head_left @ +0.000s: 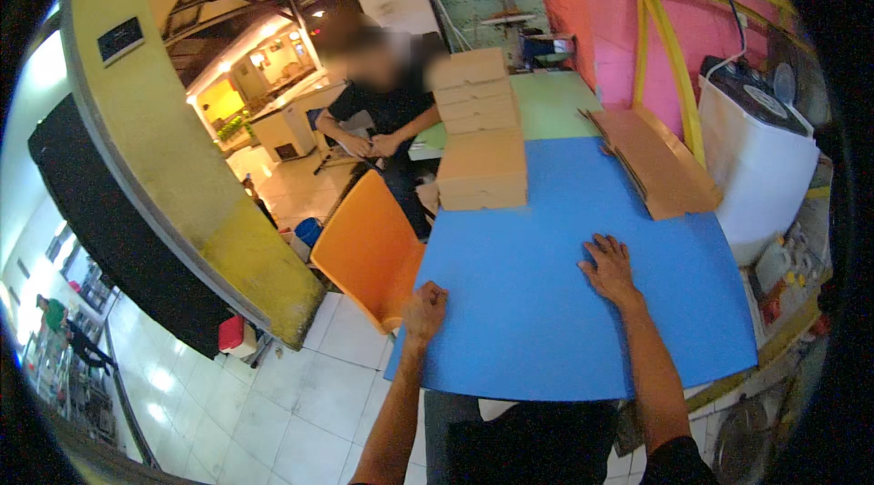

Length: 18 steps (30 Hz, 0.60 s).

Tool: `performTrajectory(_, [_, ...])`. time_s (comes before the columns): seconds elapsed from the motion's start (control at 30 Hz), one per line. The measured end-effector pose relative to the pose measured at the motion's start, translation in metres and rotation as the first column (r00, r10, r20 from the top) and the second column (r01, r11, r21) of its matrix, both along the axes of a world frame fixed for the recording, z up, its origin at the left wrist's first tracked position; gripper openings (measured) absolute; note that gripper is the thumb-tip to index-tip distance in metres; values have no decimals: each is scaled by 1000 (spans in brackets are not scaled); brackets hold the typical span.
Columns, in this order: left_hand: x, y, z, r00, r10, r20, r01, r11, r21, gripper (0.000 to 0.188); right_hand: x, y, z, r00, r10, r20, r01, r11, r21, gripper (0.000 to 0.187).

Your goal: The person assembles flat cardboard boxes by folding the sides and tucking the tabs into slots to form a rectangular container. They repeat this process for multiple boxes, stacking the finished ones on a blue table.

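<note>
On the blue table (pixel 537 321) the right hand (pixel 608 270) lies spread and empty, the left hand (pixel 425 311) curls at its left edge, contents unclear, and stacked boxes (pixel 482 171) hide its far-left corner.

You have two hands (pixel 609 266), one blue table (pixel 528 312), one orange chair (pixel 369 253) at ten o'clock, at least four brown boxes (pixel 482 171) at twelve.

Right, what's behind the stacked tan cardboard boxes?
Beyond the tan cardboard boxes, part of a pale green tabletop shows to the right. The area directly behind them is covered, so I can't tell whether anything lies there.
</note>
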State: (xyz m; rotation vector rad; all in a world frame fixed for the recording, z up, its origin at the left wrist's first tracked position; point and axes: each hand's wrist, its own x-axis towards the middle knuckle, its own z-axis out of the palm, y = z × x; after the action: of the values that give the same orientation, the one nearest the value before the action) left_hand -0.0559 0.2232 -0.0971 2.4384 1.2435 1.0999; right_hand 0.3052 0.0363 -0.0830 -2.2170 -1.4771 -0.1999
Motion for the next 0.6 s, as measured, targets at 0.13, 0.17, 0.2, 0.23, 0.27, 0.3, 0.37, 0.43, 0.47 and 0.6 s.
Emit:
performTrajectory(0.13, [1,-1,1,1000,-14,16,12,995,96,24,1,1,-1,1000,-1,19,1,1000,-25,51])
performTrajectory(0.17, [1,-1,2,999,-20,30,17,997,79,24,1,1,-1,1000,2,13,-1,1000,-15,51])
performTrajectory(0.2, [1,-1,3,999,-24,44,21,998,61,25,1,1,-1,1000,6,8,-6,1000,-7,51])
performTrajectory(0.23, [1,-2,3,998,-33,59,29,998,62,25,1,1,-1,1000,0,12,0,1000,-8,51])
performTrajectory(0.27, [1,-2,4,998,-27,54,25,998,53,24,1,1,-1,1000,12,11,-12,1000,0,51])
performTrajectory(0.3, [1,-2,4,998,-28,50,25,998,66,24,1,1,-1,1000,12,19,-12,1000,2,50])
performTrajectory(0.37, [1,-2,4,998,-31,49,28,997,71,22,1,1,-1,1000,9,25,-9,1000,8,50])
performTrajectory(0.43, [0,-2,4,998,-36,56,33,998,54,21,1,1,-1,1000,-4,22,4,1000,2,51])
performTrajectory(0.47, [0,-2,3,998,-28,57,25,998,54,21,1,2,-1,1000,3,25,-4,1000,12,51])
performTrajectory(0.6, [-1,0,2,998,-16,66,13,999,45,22,1,2,-2,999,9,38,-9,1000,1,51])
